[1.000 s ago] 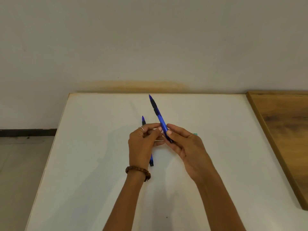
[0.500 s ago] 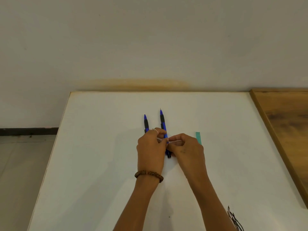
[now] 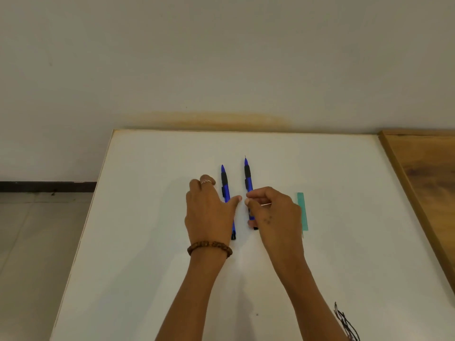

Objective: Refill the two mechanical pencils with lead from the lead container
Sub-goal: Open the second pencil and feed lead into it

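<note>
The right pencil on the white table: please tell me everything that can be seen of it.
The right pencil is blue, seemingly plastic, with a black grip band and a thin lead showing at its far tip. It lies flat on the white table, pointing away, beside the other pencil. The right hand covers its near half; actual contact is unclear.

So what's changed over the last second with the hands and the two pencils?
The right hand has laid the pencil it held tip-up a second ago onto the table; this right pencil now lies beside the left pencil, both tips pointing away. The left hand has let go and spread open over the left pencil. The right hand still pinches something thin and pale. The teal lead container stayed put.
</note>
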